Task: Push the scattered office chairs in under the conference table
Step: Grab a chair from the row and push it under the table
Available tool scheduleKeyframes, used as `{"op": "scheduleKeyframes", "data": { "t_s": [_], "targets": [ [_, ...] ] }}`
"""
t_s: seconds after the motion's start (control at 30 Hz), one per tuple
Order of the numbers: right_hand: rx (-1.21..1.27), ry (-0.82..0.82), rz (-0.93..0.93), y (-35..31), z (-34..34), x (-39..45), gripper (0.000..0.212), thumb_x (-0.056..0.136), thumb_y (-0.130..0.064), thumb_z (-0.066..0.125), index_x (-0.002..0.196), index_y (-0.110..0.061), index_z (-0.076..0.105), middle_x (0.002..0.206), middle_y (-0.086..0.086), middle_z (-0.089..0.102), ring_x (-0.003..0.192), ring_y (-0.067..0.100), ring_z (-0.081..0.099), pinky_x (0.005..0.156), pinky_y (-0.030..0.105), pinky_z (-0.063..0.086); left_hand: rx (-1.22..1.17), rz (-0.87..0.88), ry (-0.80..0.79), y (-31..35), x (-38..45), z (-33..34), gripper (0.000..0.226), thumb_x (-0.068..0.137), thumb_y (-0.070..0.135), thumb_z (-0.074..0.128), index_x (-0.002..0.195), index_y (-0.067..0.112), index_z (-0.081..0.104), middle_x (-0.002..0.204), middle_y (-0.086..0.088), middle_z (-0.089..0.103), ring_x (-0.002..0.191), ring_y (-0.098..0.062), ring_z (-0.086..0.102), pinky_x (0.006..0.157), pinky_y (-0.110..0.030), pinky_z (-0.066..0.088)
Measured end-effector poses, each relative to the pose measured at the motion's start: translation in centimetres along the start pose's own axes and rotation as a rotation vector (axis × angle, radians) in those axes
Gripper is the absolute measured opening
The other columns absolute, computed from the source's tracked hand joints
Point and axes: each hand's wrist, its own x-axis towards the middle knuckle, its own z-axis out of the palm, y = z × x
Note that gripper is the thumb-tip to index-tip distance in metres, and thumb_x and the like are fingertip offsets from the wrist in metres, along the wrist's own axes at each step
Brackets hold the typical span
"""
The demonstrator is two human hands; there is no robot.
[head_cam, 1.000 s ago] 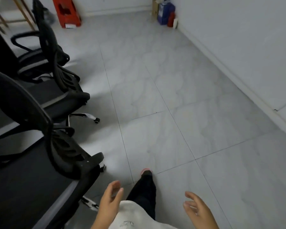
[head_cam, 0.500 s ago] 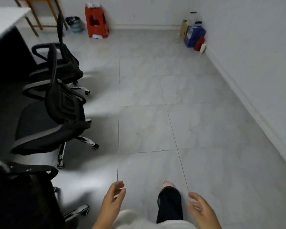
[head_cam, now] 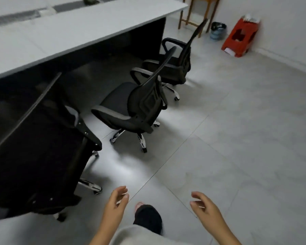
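— Where do things stand with the chairs?

— The long grey conference table (head_cam: 74, 32) runs across the upper left. Three black office chairs line its near side, all facing it. The nearest chair (head_cam: 35, 147) fills the lower left, its mesh back towards the person and its seat seemingly at the table's edge. The middle chair (head_cam: 131, 106) stands clear of the table, seat fully out on the tiled floor (head_cam: 237, 138), turned a little off square. The far chair (head_cam: 173, 64) sits near the table's end panel, seat only partly under, as far as I can judge.

— So which one is next, and how would you push it?

— The middle one, I'd say; it looks furthest out. Take the top of the backrest with both hands, square it to the table first, then roll it straight in. Push low and steady so the castors don't swivel it sideways into the neighbours, and watch the armrests: they may catch the tabletop edge.

— And the hands?

— Both are empty and touching nothing. The left hand (head_cam: 116, 204) hangs low at centre, fingers loosely curled and apart, just right of the nearest chair's base. The right hand (head_cam: 204, 207) is likewise open and relaxed, over bare floor. A dark-trousered leg (head_cam: 147, 218) steps between them.
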Motion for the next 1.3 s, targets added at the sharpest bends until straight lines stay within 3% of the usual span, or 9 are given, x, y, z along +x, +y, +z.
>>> {"op": "scheduleKeyframes", "data": {
  "t_s": [0.17,0.5,0.63,0.73,0.87,0.97,1.1,1.2,1.3],
  "targets": [
    [-0.116,-0.19,-0.107,-3.8,2.9,6.9,0.033,0.083,-0.006,0.059,0.082,-0.037,0.048,0.108,0.007,0.051,0.088,0.009,0.057,0.076,0.018,0.042,-0.016,-0.084,0.273,-1.4,1.5,-3.6,0.017,0.088,-0.003,0.051,0.099,0.009,0.051,0.098,-0.012,0.055,0.099,-0.025,0.051,0.083,-0.029,0.035],
    [-0.492,-0.491,-0.778,-23.1,13.0,18.8,0.051,0.079,-0.041,0.055,0.114,-0.005,0.056,0.126,0.011,0.05,0.122,0.024,0.041,0.098,0.025,0.025,-0.193,0.132,0.808,8.2,5.0,-10.3,0.039,0.077,0.019,0.056,0.114,0.013,0.044,0.097,0.007,0.053,0.083,-0.004,0.058,0.067,-0.001,0.044],
    [-0.53,-0.414,-1.119,-31.5,18.5,21.4,0.065,0.071,-0.051,0.047,0.114,-0.004,0.056,0.13,0.018,0.049,0.128,0.033,0.032,0.102,0.04,0.023,0.102,0.367,1.106,11.8,5.4,-13.6,0.028,0.076,0.036,0.048,0.103,0.029,0.052,0.1,0.012,0.055,0.093,0.017,0.053,0.081,0.001,0.04],
    [-0.582,-0.302,-1.415,-37.0,22.9,23.3,0.061,0.073,-0.051,0.047,0.113,-0.007,0.055,0.125,0.02,0.054,0.126,0.032,0.025,0.098,0.057,0.022,0.478,0.494,1.365,13.4,6.8,-15.8,0.032,0.086,0.032,0.046,0.11,0.01,0.045,0.095,0.002,0.058,0.097,0.01,0.051,0.09,-0.001,0.037],
    [-0.733,-0.354,-1.713,-41.6,27.6,25.5,0.073,0.083,-0.069,0.021,0.097,-0.012,0.064,0.101,0.008,0.068,0.112,0.029,0.047,0.096,0.064,0.026,0.909,0.233,1.455,13.6,9.5,-18.2,0.05,0.093,0.052,0.023,0.107,0.011,0.048,0.082,-0.009,0.069,0.085,-0.011,0.047,0.083,-0.025,0.036],
    [-0.7,-0.355,-1.868,-42.9,29.5,26.9,0.07,0.084,-0.068,0.021,0.066,-0.014,0.062,0.063,-0.001,0.064,0.068,0.022,0.064,0.097,0.051,0.028,1.157,0.053,1.419,12.9,10.6,-19.1,0.05,0.093,0.056,0.018,0.103,0.019,0.05,0.072,-0.001,0.069,0.079,-0.012,0.043,0.071,-0.028,0.03],
    [-0.719,-0.435,-1.854,-44.0,30.7,27.4,0.067,0.078,-0.071,0.03,0.049,-0.016,0.054,0.044,-0.004,0.051,0.043,0.016,0.052,0.059,0.024,0.036,1.26,0.014,1.404,13.1,10.9,-21.3,0.043,0.094,0.054,0.018,0.094,0.026,0.05,0.066,0.005,0.067,0.075,-0.01,0.041,0.067,-0.027,0.027],
    [-0.825,-0.535,-1.787,-45.7,31.3,26.8,0.059,0.061,-0.074,0.034,0.039,-0.02,0.038,0.034,-0.003,0.034,0.03,0.011,0.043,0.035,0.016,0.014,1.279,0.041,1.405,13.5,11.1,-22.9,0.042,0.093,0.056,0.017,0.088,0.028,0.049,0.064,0.007,0.065,0.074,-0.007,0.041,0.067,-0.026,0.026],
    [-0.837,-0.556,-1.795,-47.1,32.2,26.0,0.054,0.054,-0.076,0.033,0.043,-0.026,0.017,0.037,-0.002,0.013,0.025,0.006,0.025,0.042,0.009,-0.005,1.286,0.055,1.394,13.8,11.2,-25.0,0.041,0.092,0.059,0.017,0.083,0.031,0.047,0.062,0.011,0.064,0.073,-0.003,0.04,0.067,-0.024,0.025]
  ]
}}
